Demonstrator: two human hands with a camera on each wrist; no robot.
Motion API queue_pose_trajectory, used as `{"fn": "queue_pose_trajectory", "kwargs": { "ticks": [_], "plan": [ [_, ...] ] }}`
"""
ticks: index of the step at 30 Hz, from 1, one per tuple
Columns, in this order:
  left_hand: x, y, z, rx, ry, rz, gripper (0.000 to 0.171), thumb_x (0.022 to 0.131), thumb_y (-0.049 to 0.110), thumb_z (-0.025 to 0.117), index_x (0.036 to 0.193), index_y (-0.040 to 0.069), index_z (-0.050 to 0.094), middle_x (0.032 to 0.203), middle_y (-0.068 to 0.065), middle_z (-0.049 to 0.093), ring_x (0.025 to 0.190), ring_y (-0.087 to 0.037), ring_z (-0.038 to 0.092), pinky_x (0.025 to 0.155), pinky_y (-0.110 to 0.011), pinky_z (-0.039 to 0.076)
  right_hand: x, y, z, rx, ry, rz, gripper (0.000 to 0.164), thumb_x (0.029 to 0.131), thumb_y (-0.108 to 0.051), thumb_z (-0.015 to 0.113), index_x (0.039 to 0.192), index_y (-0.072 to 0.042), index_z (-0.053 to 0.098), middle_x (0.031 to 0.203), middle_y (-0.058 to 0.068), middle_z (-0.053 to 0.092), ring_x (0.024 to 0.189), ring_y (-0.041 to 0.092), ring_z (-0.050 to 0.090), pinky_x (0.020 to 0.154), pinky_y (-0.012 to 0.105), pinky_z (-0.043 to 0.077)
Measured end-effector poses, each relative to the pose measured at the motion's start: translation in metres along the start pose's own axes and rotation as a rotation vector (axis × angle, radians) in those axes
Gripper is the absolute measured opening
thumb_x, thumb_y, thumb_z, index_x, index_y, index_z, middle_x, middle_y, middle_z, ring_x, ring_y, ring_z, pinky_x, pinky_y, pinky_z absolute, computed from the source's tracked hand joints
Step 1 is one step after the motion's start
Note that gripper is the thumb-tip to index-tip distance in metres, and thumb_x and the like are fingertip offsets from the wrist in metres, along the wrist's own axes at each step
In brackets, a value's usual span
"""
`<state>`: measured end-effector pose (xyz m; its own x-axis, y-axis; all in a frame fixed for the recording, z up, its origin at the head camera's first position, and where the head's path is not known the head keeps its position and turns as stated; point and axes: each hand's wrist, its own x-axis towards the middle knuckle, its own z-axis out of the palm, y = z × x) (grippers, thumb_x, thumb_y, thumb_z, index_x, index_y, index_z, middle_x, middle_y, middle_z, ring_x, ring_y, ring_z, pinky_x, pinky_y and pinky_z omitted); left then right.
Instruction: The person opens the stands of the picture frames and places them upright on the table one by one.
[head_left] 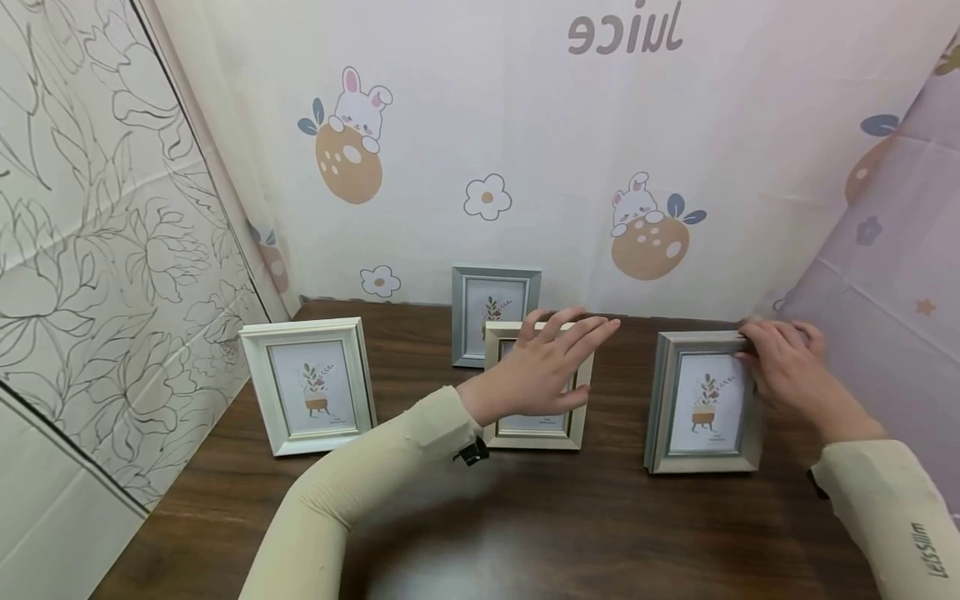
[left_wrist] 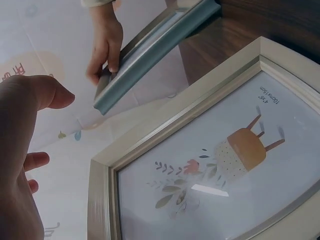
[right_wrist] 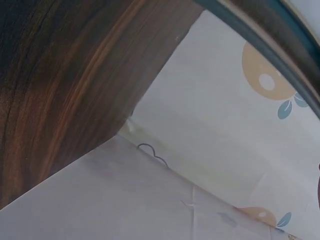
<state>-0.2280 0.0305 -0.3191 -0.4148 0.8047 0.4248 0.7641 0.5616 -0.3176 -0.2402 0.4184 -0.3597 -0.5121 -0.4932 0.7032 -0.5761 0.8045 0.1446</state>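
Note:
On the right in the head view, my right hand [head_left: 787, 362] grips the upper right corner of a grey-beige picture frame with blue-green sides [head_left: 663, 417]. The left wrist view also shows the right hand [left_wrist: 106, 47] pinching this frame's edge [left_wrist: 150, 57]. Only a curved strip of the frame [right_wrist: 270, 47] enters the right wrist view. My left hand [head_left: 540, 367] has its fingers spread in front of a cream picture frame [head_left: 536, 442] and hides part of its picture. In the left wrist view, the left thumb [left_wrist: 52, 92] stands apart from the cream frame [left_wrist: 175, 112].
A white picture frame [head_left: 281, 417] stands at the left of the dark wooden table [head_left: 420, 533]. Behind the cream one stands a grey-blue frame [head_left: 459, 317], partly covered. A printed curtain [head_left: 510, 125] lines the back, and a floral panel [head_left: 112, 250] borders the left side.

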Motion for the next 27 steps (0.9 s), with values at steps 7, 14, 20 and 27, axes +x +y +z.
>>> {"fn": "queue_pose_trajectory", "kwargs": {
  "ticks": [7,14,20,27],
  "plan": [
    [0.001,0.0,-0.003,-0.001,-0.018,-0.003,0.084,0.093,0.049,0.055,0.159,0.013,0.017,0.155,0.002,0.03,0.141,-0.025,0.015,0.107,-0.051,0.014,-0.003,-0.001,-0.004,0.045,-0.077,0.048,0.057,0.107,-0.05,0.026,0.116,0.004,0.044,0.111,0.025,0.05,0.097,0.047,0.043,0.091,0.062,0.018],
    [0.002,-0.002,-0.007,-0.005,-0.011,-0.008,0.083,0.092,0.049,0.055,0.158,0.014,0.018,0.156,0.0,0.029,0.14,-0.025,0.016,0.105,-0.051,0.015,0.001,-0.01,-0.013,0.093,-0.175,0.172,0.035,0.104,-0.027,0.045,0.124,0.001,0.044,0.116,0.024,0.048,0.103,0.046,0.04,0.09,0.063,0.014],
    [0.003,-0.006,-0.01,0.013,0.006,-0.015,0.082,0.092,0.049,0.054,0.158,0.014,0.02,0.155,0.001,0.03,0.141,-0.025,0.016,0.104,-0.05,0.016,0.011,-0.018,-0.015,0.099,-0.121,0.172,0.034,0.108,-0.029,0.039,0.123,-0.002,0.052,0.115,0.021,0.051,0.102,0.045,0.04,0.087,0.063,0.014],
    [0.002,-0.007,-0.014,0.001,-0.005,-0.02,0.081,0.093,0.05,0.054,0.158,0.014,0.02,0.156,0.0,0.028,0.141,-0.026,0.015,0.104,-0.051,0.015,0.016,-0.023,-0.014,0.098,-0.07,0.161,0.034,0.109,-0.031,0.037,0.112,-0.002,0.055,0.107,0.018,0.052,0.099,0.046,0.04,0.087,0.065,0.013]
  ]
}}
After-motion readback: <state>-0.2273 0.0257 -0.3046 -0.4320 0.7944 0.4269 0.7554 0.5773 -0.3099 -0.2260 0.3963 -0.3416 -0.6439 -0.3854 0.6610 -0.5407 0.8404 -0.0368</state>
